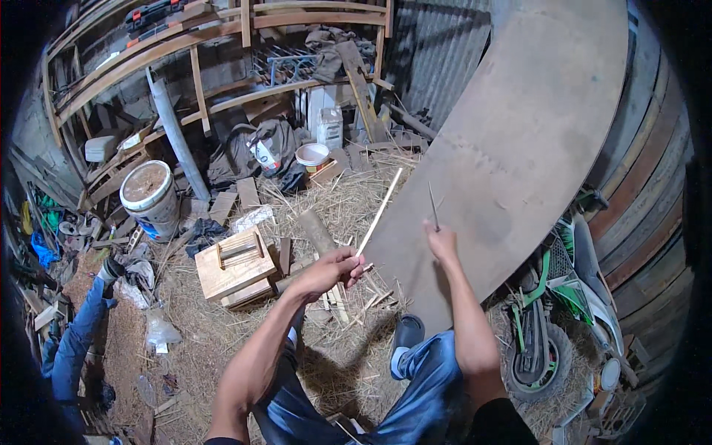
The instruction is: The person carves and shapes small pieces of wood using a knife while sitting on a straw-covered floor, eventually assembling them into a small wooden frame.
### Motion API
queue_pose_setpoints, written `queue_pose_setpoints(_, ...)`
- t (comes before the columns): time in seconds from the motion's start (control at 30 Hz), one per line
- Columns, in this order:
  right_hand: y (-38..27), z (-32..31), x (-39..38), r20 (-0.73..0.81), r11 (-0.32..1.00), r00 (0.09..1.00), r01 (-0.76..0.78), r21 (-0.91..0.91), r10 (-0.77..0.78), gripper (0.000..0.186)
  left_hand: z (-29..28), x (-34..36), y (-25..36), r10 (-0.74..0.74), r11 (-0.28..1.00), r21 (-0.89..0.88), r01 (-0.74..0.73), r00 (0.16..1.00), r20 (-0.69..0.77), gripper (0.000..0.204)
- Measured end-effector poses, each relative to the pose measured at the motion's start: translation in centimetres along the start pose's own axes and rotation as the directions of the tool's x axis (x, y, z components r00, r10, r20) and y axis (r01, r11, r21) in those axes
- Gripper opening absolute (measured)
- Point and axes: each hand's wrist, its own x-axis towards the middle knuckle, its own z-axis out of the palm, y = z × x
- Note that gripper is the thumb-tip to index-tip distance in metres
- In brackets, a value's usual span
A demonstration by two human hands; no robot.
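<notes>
My left hand (pixel 335 270) grips a thin, pale wooden strip (pixel 384 202) that rises diagonally to the upper right. To its right, my right hand (pixel 441 241) is closed on the handle of a narrow knife (pixel 434 206), blade pointing up, apart from the strip and in front of a large flat sheet (pixel 523 126). Beneath my left hand lie split wooden slivers (pixel 339 308) on straw; a short round log (pixel 315 228) lies behind it. Left of that sits a small wooden box (pixel 222 276) with slender rods in an opening on top.
A large white bucket (pixel 153 216) and a smaller tub (pixel 311 165) stand behind, below timber shelving (pixel 194 78). Another person's jeans-clad leg (pixel 78 337) is at the far left. A motorbike (pixel 538 348) stands at the right, beside the sheet and a plank wall (pixel 638 208).
</notes>
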Motion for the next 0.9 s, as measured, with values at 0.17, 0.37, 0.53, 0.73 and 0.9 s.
queue_pose_setpoints(0.17, -11.7, -1.3, -5.8, 0.382, 0.631, 0.918, -0.233, 0.74, -0.109, 0.048, 0.7, 0.0, 0.2, 0.006, 0.989, -0.148, -0.01, 1.0, -0.024, 0.015)
queue_pose_setpoints(0.37, -13.7, -1.3, -8.4, 0.375, 0.593, 0.886, -0.152, 0.791, -0.273, 0.038, 0.8, 0.0, -0.1, -0.019, 0.999, -0.046, 0.021, 0.999, 0.03, 0.015)
queue_pose_setpoints(0.53, -13.2, -1.3, -8.4, 0.333, 0.631, 0.905, -0.098, 0.77, -0.265, 0.028, 2.2, 0.3, -0.1, 0.016, 0.996, 0.088, -0.012, 0.999, -0.037, 0.022)
queue_pose_setpoints(0.73, -13.8, -1.3, -9.0, 0.352, 0.657, 0.891, -0.085, 0.749, -0.286, 0.036, 3.4, 0.3, -0.7, 0.078, 0.997, 0.023, -0.075, 0.991, -0.112, 0.028)
queue_pose_setpoints(0.9, -12.3, -1.2, -8.4, 0.134, 0.83, 0.902, 0.308, 0.465, -0.41, 0.035, 3.3, 0.3, -0.7, 0.112, 0.989, -0.086, -0.123, 0.986, -0.122, 0.027)
